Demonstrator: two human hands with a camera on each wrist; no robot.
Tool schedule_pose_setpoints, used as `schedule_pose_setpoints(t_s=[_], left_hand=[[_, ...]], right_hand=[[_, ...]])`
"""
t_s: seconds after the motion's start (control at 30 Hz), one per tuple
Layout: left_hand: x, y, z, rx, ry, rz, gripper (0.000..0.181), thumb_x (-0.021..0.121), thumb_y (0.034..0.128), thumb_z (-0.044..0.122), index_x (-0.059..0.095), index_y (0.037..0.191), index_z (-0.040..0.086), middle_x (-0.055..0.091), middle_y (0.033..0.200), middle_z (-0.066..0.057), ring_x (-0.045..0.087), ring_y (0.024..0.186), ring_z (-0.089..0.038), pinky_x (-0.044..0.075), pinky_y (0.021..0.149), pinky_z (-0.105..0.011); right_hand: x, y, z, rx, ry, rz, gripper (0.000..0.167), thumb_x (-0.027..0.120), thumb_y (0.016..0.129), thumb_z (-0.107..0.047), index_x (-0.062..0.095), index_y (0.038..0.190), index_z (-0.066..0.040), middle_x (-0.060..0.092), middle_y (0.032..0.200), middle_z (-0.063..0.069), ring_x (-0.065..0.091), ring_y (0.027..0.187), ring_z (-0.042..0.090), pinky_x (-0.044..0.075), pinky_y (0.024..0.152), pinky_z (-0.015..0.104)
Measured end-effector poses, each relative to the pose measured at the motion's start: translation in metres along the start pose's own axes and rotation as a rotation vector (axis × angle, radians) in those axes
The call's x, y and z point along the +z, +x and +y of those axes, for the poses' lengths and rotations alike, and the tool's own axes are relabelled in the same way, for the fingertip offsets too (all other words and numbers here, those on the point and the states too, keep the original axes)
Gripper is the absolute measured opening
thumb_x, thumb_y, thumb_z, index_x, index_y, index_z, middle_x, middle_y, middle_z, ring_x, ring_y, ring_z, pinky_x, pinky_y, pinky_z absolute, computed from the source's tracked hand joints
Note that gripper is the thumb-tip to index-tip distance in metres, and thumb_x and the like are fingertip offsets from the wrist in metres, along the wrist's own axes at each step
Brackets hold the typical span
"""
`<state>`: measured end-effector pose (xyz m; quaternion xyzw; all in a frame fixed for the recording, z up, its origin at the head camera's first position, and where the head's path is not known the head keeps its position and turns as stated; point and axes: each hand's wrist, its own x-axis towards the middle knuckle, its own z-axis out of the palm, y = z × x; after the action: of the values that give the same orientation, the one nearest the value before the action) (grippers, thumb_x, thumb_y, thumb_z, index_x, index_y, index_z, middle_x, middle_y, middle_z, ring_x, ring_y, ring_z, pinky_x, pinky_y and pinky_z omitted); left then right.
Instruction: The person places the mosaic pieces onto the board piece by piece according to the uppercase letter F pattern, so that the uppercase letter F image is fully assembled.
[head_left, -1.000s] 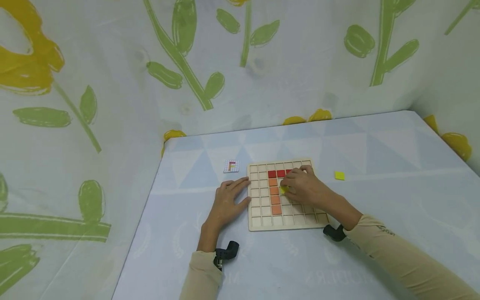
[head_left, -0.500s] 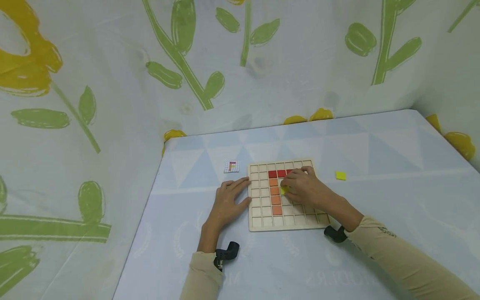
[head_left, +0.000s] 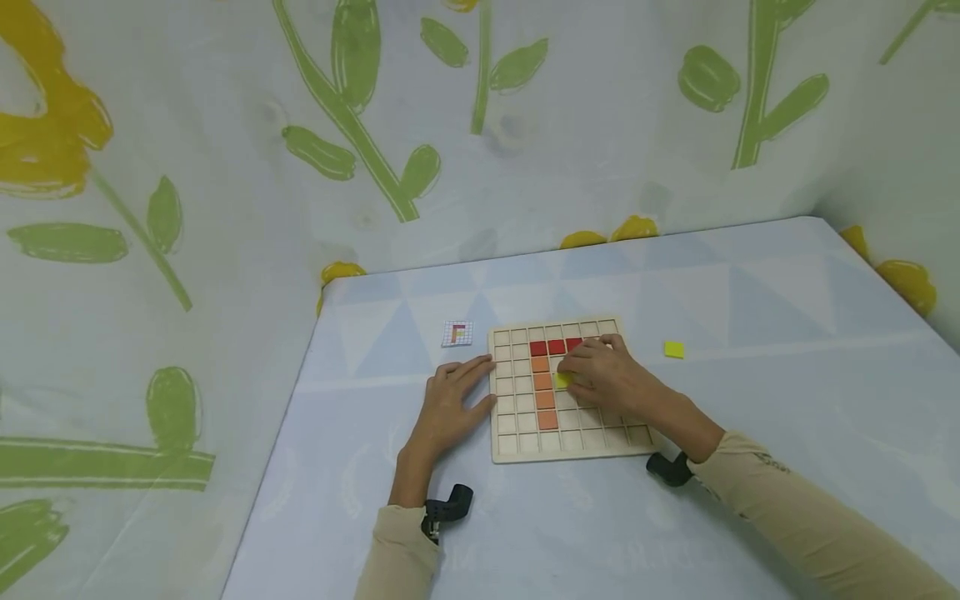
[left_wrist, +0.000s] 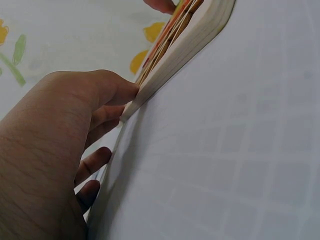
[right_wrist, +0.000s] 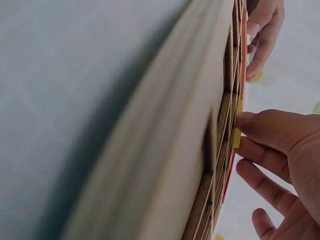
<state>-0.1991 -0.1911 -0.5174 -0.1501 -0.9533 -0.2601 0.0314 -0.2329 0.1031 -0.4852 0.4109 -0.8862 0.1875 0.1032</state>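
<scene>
In the head view a wooden grid board (head_left: 517,450) lies on the table with red tiles (head_left: 556,347) in a row and orange tiles (head_left: 543,382) in a column below the row's left end. My right hand (head_left: 611,377) is over the board's middle. Its thumb and index finger pinch a yellow tile (right_wrist: 237,138) at the grid; another bit of yellow shows beside the thumb in the right wrist view. My left hand (head_left: 447,406) rests at the board's left edge, fingers extended, with thumb and fingertips touching the rim (left_wrist: 165,75).
A small pattern card (head_left: 457,333) lies beyond the left hand, left of the board. One loose yellow tile (head_left: 673,349) sits on the table (head_left: 810,392) to the right. Behind rises a flower-printed cloth wall (head_left: 600,167).
The head view has shifted slightly. My right hand has moved a little to the right over the board, showing more of the yellow beneath its fingers. The left hand stays at the edge.
</scene>
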Motion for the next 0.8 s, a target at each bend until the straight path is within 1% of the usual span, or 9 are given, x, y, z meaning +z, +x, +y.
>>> schedule_pose_setpoints(t_s=[0.07, 0.2, 0.27, 0.33, 0.43, 0.57, 0.67, 0.8], left_hand=[[0.000, 0.000, 0.000, 0.000, 0.003, -0.007, 0.054, 0.062, 0.0943, 0.039, 0.053, 0.146, 0.028, 0.043, 0.153, 0.015, 0.039, 0.133, -0.022, 0.031, 0.107, -0.046], [0.000, 0.001, 0.000, -0.001, 0.004, -0.002, 0.054, 0.062, 0.0942, 0.039, 0.053, 0.146, 0.028, 0.044, 0.153, 0.015, 0.039, 0.132, -0.022, 0.031, 0.107, -0.045], [0.001, 0.002, 0.000, 0.002, 0.002, 0.001, 0.054, 0.063, 0.0938, 0.038, 0.054, 0.146, 0.028, 0.044, 0.153, 0.015, 0.039, 0.132, -0.022, 0.032, 0.107, -0.046], [0.001, 0.002, 0.000, 0.007, 0.001, -0.002, 0.054, 0.063, 0.0938, 0.038, 0.054, 0.146, 0.028, 0.044, 0.153, 0.015, 0.039, 0.132, -0.022, 0.031, 0.107, -0.045], [0.003, 0.002, 0.000, 0.019, -0.001, -0.006, 0.054, 0.062, 0.0941, 0.038, 0.053, 0.147, 0.027, 0.044, 0.153, 0.014, 0.039, 0.133, -0.022, 0.031, 0.108, -0.046], [0.004, 0.002, 0.000, 0.025, -0.001, -0.006, 0.054, 0.062, 0.0945, 0.038, 0.053, 0.147, 0.027, 0.044, 0.153, 0.014, 0.038, 0.134, -0.023, 0.030, 0.108, -0.047], [0.004, 0.002, -0.001, 0.027, -0.001, 0.006, 0.054, 0.062, 0.0944, 0.038, 0.053, 0.147, 0.026, 0.044, 0.153, 0.013, 0.039, 0.134, -0.023, 0.030, 0.107, -0.049], [0.004, 0.000, -0.003, 0.031, -0.006, 0.021, 0.054, 0.062, 0.0940, 0.037, 0.054, 0.146, 0.025, 0.045, 0.152, 0.012, 0.039, 0.133, -0.024, 0.031, 0.107, -0.049]], right_hand=[[0.000, 0.000, 0.000, 0.005, 0.019, -0.005, 0.020, 0.082, 0.081, -0.009, 0.074, 0.099, -0.013, 0.071, 0.100, -0.002, 0.062, 0.103, 0.021, 0.038, 0.092, 0.051], [-0.001, 0.001, 0.000, 0.011, 0.049, -0.013, 0.018, 0.081, 0.082, -0.009, 0.074, 0.098, -0.013, 0.072, 0.099, -0.002, 0.063, 0.102, 0.020, 0.037, 0.093, 0.050], [-0.002, 0.000, -0.001, 0.022, 0.045, -0.021, 0.018, 0.081, 0.082, -0.010, 0.074, 0.098, -0.013, 0.072, 0.099, -0.002, 0.063, 0.102, 0.020, 0.037, 0.092, 0.050], [-0.004, -0.001, -0.001, 0.046, 0.022, -0.032, 0.019, 0.082, 0.082, -0.012, 0.074, 0.099, -0.013, 0.072, 0.100, -0.002, 0.063, 0.103, 0.021, 0.037, 0.092, 0.050], [-0.007, -0.003, -0.001, 0.104, -0.012, -0.056, 0.020, 0.081, 0.083, -0.016, 0.075, 0.101, -0.013, 0.072, 0.103, -0.001, 0.062, 0.107, 0.024, 0.037, 0.093, 0.052], [-0.015, -0.009, 0.001, 0.181, 0.012, -0.061, 0.021, 0.079, 0.085, -0.016, 0.075, 0.105, -0.013, 0.072, 0.109, 0.002, 0.060, 0.112, 0.027, 0.035, 0.096, 0.054], [-0.021, -0.014, 0.006, 0.208, 0.045, -0.042, 0.023, 0.079, 0.086, -0.015, 0.074, 0.108, -0.012, 0.071, 0.113, 0.003, 0.059, 0.113, 0.027, 0.033, 0.097, 0.055], [-0.028, -0.023, 0.014, 0.225, 0.045, -0.025, 0.025, 0.078, 0.086, -0.014, 0.073, 0.111, -0.009, 0.070, 0.115, 0.006, 0.059, 0.114, 0.029, 0.032, 0.098, 0.056]])
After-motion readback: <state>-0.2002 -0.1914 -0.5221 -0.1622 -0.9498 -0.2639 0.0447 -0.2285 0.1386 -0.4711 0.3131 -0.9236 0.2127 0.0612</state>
